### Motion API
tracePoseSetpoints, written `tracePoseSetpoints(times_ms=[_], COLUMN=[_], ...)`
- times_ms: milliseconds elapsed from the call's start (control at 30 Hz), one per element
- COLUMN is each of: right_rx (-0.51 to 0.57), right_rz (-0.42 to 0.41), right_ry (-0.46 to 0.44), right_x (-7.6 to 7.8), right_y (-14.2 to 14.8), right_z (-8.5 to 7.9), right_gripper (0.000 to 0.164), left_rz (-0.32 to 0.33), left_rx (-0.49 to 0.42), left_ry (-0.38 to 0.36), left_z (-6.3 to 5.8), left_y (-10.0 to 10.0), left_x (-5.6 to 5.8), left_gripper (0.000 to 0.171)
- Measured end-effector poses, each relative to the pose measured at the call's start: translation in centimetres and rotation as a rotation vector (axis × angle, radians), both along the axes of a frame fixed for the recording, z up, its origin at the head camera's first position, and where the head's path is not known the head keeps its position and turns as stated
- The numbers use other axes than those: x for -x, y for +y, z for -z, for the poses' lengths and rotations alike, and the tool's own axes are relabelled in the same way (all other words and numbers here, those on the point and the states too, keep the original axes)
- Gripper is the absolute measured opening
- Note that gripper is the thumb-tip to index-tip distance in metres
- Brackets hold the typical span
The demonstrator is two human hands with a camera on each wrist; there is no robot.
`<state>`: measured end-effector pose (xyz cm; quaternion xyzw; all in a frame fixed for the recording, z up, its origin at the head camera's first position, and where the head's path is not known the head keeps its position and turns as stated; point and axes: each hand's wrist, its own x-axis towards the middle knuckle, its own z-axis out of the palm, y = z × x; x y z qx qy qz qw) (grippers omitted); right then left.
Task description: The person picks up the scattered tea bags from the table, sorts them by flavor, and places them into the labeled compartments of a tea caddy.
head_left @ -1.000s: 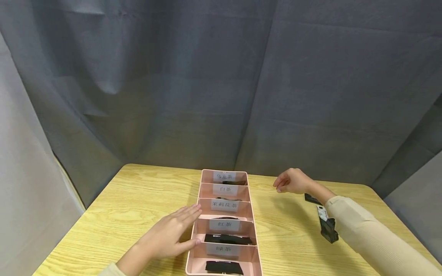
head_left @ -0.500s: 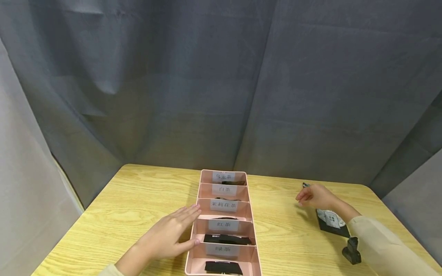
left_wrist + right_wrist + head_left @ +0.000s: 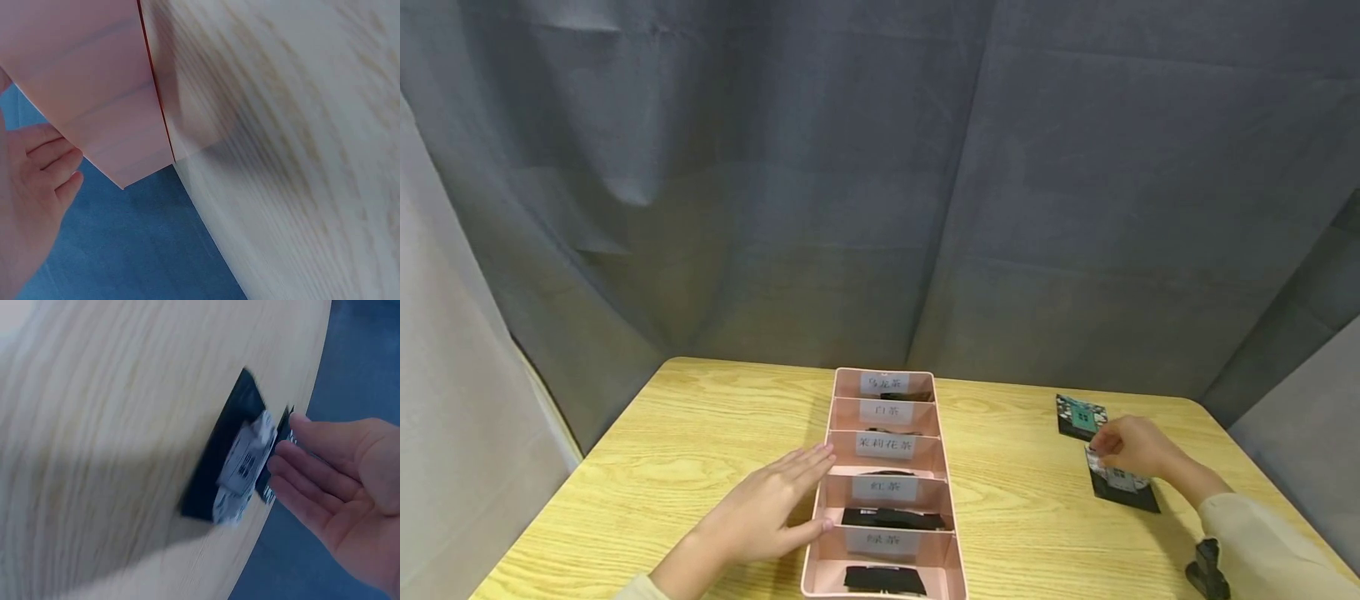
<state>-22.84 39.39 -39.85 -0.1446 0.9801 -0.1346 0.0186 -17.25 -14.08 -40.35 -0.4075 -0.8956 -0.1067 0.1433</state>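
A long pink divided box point(image 3: 936, 550) stands mid-table, its compartments labelled with names of tea. Dark tea sachets point(image 3: 886, 579) lie inside it. Along the box's left rim rests my left hand point(image 3: 767, 504), fingers extended; the left wrist view shows the fingers point(image 3: 53, 153) against the outer wall. On the right, my right hand point(image 3: 1138, 454) hovers over a black-and-white tea sachet point(image 3: 1127, 493), thumb and fingers loosely bent. Seen from the right wrist, the fingertips point(image 3: 278, 464) are right beside that sachet's edge with nothing between them. A teal-and-black tea sachet point(image 3: 1081, 417) lies just behind.
The wooden table point(image 3: 700, 417) extends on both sides of the box. A dark curtain point(image 3: 820, 208) hangs along its back edge. A black strap-like piece point(image 3: 1207, 569) sits at the right forearm.
My right hand has moved right and nearer, from beside the box to the black-and-white sachet, uncovering the teal one. My left hand has stayed on the box.
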Motion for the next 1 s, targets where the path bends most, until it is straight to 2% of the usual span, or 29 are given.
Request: tracePoseSetpoints(times_ms=[167,300,433,667,1000], right_rx=[-0.015,0.0,-0.001,0.007,0.027], right_rz=[0.075,0.078,0.068,0.067,-0.013], right_ry=[-0.042,-0.011,0.038,0.035,0.058], right_x=[-0.4,-0.8,-1.1,-1.1,-1.4], right_y=[0.6,0.5,-0.3,-2.6,-6.9], right_z=[0.3,1.0,1.4,1.5,1.6], right_gripper=[0.024,0.024,0.022,0.021,0.023], left_rz=[0.0,0.008,0.01,0.007,0.001], left_rx=[-0.005,-0.01,-0.01,-0.012,-0.008], left_ry=[-0.011,-0.009,-0.014,-0.026,-0.007], left_z=[0.0,-0.1,-0.1,-0.2,0.0], left_y=[0.0,0.0,0.0,0.1,0.1], left_x=[0.0,0.0,0.0,0.0,-0.1], left_gripper=[0.065,0.065,0.065,0.064,0.065])
